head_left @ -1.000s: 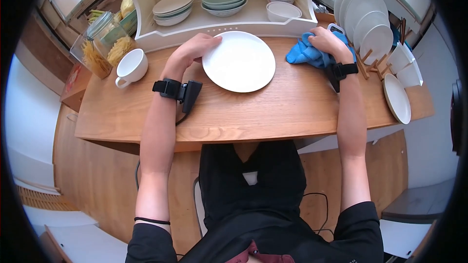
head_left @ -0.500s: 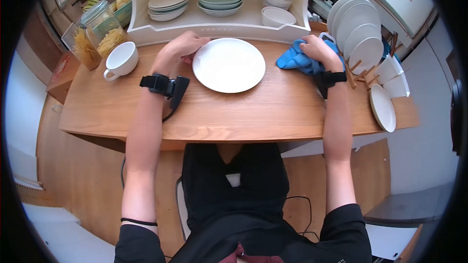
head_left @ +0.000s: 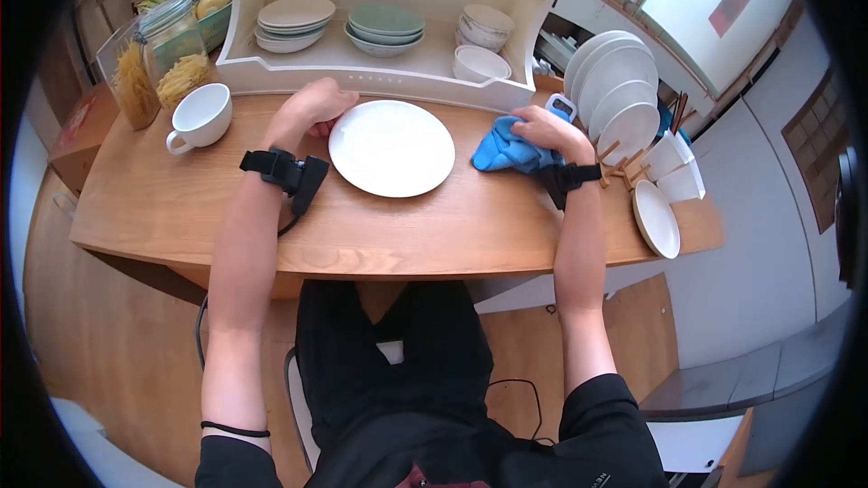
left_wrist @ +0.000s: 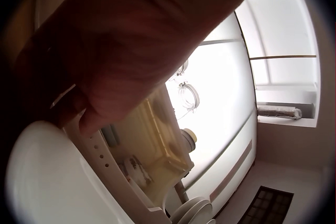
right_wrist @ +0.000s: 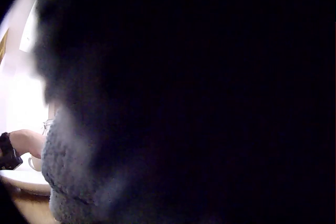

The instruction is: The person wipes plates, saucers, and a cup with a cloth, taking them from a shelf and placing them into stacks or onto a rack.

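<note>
A round white plate (head_left: 391,148) is at the middle of the wooden table, flat face up. My left hand (head_left: 312,113) is at its left rim, with curled fingers gripping the edge; the contact is partly hidden. In the left wrist view, the left hand (left_wrist: 121,50) looms dark over the pale plate (left_wrist: 55,182). My right hand (head_left: 553,133) holds a crumpled blue cloth (head_left: 508,146) on the table, to the right of the plate. That cloth (right_wrist: 65,176) and deep shadow fill most of the right wrist view.
A white shelf (head_left: 380,81) with stacked bowls and plates stands along the back. At the left are a white cup (head_left: 203,115) and pasta jars (head_left: 181,77). On the right, a rack holds upright plates (head_left: 619,81); another plate (head_left: 656,219) leans near the table's right edge.
The head view has turned, so the whole scene sits further left and lower. My left hand stays at the plate's rim, and my right hand keeps hold of the blue cloth.
</note>
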